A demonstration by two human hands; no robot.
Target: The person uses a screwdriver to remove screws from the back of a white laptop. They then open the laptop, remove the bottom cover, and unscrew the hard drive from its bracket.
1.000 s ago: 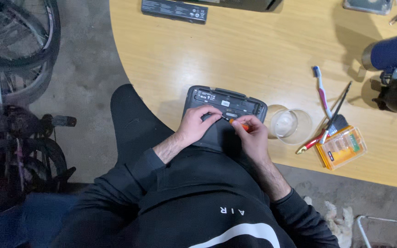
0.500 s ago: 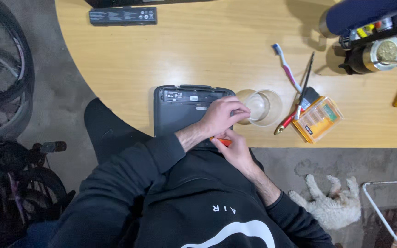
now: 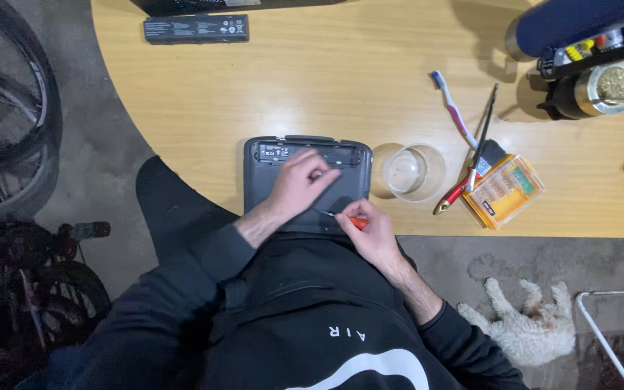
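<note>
Head view: I see both hands working on an upturned dark grey laptop (image 3: pixel 305 180) at the lower centre of the frame.

The laptop lies on the desk (image 3: pixel 312 94), at its near edge. My left hand (image 3: pixel 299 184) rests flat on the laptop base, fingers loose and spread, grasping nothing. My right hand (image 3: pixel 373 231) is clenched around a small orange-handled screwdriver (image 3: pixel 341 218), tip pointing left onto the base. Right of the laptop stands a clear glass (image 3: pixel 407 171); further right, an orange bit case (image 3: pixel 503 189). A black battery pack (image 3: pixel 196 29) lies upper left.
</note>
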